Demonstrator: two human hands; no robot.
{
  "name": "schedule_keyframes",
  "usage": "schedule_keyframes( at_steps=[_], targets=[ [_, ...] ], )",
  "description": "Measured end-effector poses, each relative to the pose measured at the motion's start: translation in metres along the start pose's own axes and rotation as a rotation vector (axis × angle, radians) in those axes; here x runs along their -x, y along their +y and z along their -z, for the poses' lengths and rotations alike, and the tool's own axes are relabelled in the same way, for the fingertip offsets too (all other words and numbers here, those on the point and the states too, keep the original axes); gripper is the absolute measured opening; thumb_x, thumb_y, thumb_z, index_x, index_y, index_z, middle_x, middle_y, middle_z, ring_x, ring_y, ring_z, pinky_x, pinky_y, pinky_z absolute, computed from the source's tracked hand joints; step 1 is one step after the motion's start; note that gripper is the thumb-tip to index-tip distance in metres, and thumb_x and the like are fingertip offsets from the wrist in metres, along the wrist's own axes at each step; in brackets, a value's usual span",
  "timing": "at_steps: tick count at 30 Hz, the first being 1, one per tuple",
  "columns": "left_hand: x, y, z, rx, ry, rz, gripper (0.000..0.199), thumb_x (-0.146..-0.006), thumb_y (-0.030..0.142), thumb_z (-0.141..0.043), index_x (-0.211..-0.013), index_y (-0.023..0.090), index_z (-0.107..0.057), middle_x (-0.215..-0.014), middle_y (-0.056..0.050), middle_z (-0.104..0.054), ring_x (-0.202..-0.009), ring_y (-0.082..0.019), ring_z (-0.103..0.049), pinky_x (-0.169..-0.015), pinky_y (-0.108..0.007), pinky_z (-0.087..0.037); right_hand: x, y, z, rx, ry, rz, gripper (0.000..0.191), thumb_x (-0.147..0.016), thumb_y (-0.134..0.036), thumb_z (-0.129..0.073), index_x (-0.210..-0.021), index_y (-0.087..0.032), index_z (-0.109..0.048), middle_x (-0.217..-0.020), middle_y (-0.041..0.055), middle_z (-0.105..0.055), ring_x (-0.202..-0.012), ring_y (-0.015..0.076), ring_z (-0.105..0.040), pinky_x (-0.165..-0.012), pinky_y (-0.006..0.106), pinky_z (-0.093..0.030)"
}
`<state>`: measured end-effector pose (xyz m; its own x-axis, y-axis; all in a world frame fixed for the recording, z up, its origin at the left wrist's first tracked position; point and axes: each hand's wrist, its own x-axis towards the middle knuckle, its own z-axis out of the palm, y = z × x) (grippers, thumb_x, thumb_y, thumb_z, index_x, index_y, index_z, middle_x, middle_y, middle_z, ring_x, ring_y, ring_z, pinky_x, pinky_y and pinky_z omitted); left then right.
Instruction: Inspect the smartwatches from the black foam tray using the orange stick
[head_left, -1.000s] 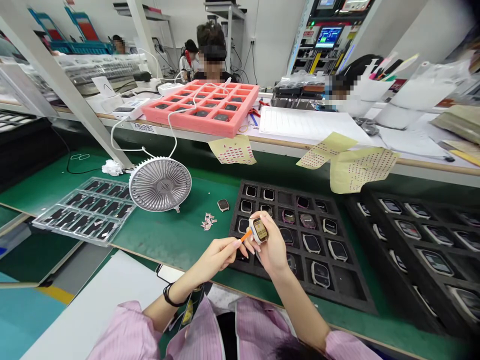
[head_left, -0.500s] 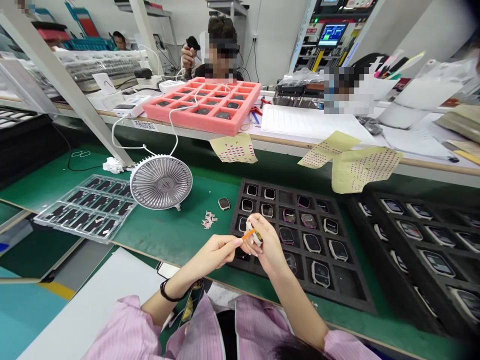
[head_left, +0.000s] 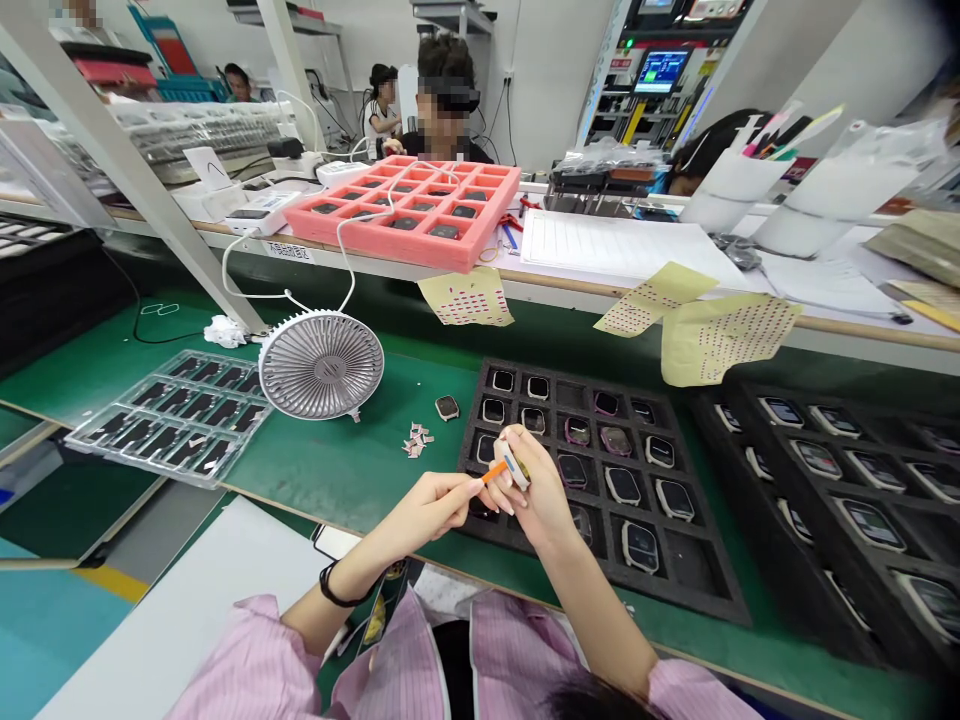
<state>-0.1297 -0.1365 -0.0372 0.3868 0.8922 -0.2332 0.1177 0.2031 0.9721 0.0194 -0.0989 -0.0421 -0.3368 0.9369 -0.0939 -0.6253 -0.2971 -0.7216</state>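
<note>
My left hand (head_left: pixel 439 503), wearing a black wristband, is closed in a pinch on a thin orange stick (head_left: pixel 493 473). Its far end meets the side of a pale smartwatch case (head_left: pixel 516 467), where a small blue patch shows. Wrapped around that case is my right hand (head_left: pixel 536 485), fingers curled and the case tilted nearly edge-on. Both hands hover over the left front part of a black foam tray (head_left: pixel 600 570) whose pockets hold several watches. On the green bench beyond my left hand lie a loose watch (head_left: pixel 447 407) and a little heap of small pale pieces (head_left: pixel 415 441).
A round grey fan (head_left: pixel 322 365) stands left of centre beside a clear tray of black parts (head_left: pixel 176 405). More black foam trays (head_left: pixel 825 480) are stacked at right. Above, a shelf carries a pink foam tray (head_left: pixel 480 245) and papers (head_left: pixel 626 245). A co-worker sits opposite.
The watch case has turned more edge-on in my right hand, and the blue patch on its side now shows. My left hand has barely moved. Opposite, the co-worker's raised hand has gone down.
</note>
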Motion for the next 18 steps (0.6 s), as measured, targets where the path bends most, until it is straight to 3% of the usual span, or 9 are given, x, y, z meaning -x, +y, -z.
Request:
schedule_keyframes(
  at_steps=[8,18],
  targets=[
    [0.0018,-0.0014,0.0002,0.013,0.036,0.000,0.052,-0.089,0.059,-0.046,-0.082,0.011,-0.067,-0.048,0.009,-0.029,-0.041,-0.005,-0.022,-0.039,-0.018,-0.020,0.0022,0.0009,0.0017,-0.002,0.009,0.011,0.031,-0.083,-0.048,-0.066,-0.078,-0.020,-0.055,-0.043,-0.0099,-0.047,-0.027,0.0038,-0.028,-0.029,0.016,-0.034],
    [0.0020,0.0004,0.0009,-0.020,-0.002,0.031,0.055,-0.089,0.060,-0.045,-0.089,0.011,-0.071,-0.048,0.009,-0.028,-0.042,-0.006,-0.022,-0.039,-0.018,-0.020,0.0021,0.0005,0.0007,0.052,0.030,0.028,0.030,-0.081,-0.043,-0.070,-0.077,-0.021,-0.051,-0.045,-0.0117,-0.045,-0.028,0.0022,-0.025,-0.029,0.014,-0.032]
  ],
)
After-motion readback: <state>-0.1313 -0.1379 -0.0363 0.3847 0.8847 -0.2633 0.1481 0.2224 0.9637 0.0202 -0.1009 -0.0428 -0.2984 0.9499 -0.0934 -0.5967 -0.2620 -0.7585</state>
